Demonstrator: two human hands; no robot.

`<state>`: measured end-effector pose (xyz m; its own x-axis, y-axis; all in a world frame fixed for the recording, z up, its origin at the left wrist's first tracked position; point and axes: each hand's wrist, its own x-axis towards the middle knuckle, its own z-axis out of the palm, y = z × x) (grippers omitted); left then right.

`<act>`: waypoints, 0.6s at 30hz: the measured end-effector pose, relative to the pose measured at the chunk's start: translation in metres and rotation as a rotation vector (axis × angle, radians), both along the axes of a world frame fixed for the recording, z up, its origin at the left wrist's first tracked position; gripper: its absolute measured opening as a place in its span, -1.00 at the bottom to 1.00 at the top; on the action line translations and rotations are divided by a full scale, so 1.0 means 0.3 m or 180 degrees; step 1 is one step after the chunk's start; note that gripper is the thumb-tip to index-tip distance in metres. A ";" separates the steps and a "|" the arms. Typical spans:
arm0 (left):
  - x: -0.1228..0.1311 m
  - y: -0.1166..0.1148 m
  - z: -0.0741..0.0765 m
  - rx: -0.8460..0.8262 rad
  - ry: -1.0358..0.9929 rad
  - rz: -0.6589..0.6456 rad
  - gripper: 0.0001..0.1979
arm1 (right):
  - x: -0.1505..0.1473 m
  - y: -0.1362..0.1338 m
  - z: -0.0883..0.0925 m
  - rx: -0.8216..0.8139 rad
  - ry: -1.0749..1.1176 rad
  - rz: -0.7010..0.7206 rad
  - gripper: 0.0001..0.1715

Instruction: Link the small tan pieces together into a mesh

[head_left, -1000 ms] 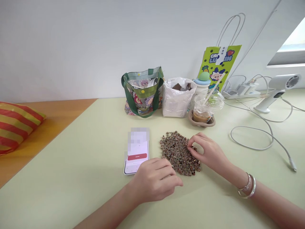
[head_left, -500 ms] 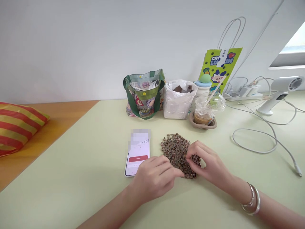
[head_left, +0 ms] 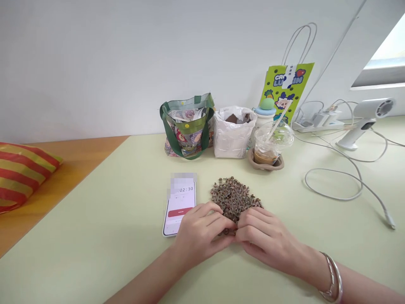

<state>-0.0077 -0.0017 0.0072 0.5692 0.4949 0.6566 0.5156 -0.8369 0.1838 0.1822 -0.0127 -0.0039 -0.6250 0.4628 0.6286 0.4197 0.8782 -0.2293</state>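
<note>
- While their fingertips meet at the heap's near side, the left hand point(head_left: 204, 232) and right hand point(head_left: 272, 236) both have bent fingers; whether a piece is pinched there cannot be told.
- A second ago the hands were apart, the right one at the heap's right side; it has since come nearer and joined the left.
- The heap point(head_left: 234, 196) lies mid-counter point(head_left: 110, 202), partly covered by fingers: many small coppery-brown pieces with round heads and a dull metallic glint.
- Left of it lies a lit phone point(head_left: 180, 209), its near corner behind the left hand.
- Toward the far edge, a dome-lidded cup point(head_left: 268, 145) with a straw and some brown drink sits in a moulded holder point(head_left: 267, 166).
- Along that edge stand an open white bag point(head_left: 232, 137) with unclear brown contents, a green-trimmed tote point(head_left: 190, 135) holding something printed, and a green paper bag point(head_left: 289, 80).
</note>
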 end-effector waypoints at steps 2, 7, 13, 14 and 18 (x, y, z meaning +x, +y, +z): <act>0.001 0.000 0.003 -0.0010 -0.0032 -0.0009 -0.90 | 0.000 -0.001 0.002 0.0008 0.0006 -0.0017 -0.83; 0.004 0.002 0.008 0.0048 -0.0066 -0.0012 -0.91 | -0.001 -0.003 0.004 -0.0067 0.0014 0.0009 -0.84; 0.005 0.001 0.013 0.0127 -0.0137 0.0114 -0.96 | 0.006 0.003 0.012 -0.0428 0.0288 -0.0156 -0.86; 0.005 0.001 0.014 0.0135 -0.0163 0.0133 -0.98 | 0.009 0.005 0.014 -0.0574 0.0359 -0.0224 -0.86; 0.001 0.001 0.019 0.0232 -0.0269 0.0179 -0.97 | 0.019 0.015 0.019 -0.1210 0.0534 -0.0340 -0.92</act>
<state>-0.0073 -0.0013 0.0129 0.4830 0.4737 0.7365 0.5474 -0.8198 0.1683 0.1880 -0.0082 0.0017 -0.4647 0.7377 0.4897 0.4331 0.6718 -0.6010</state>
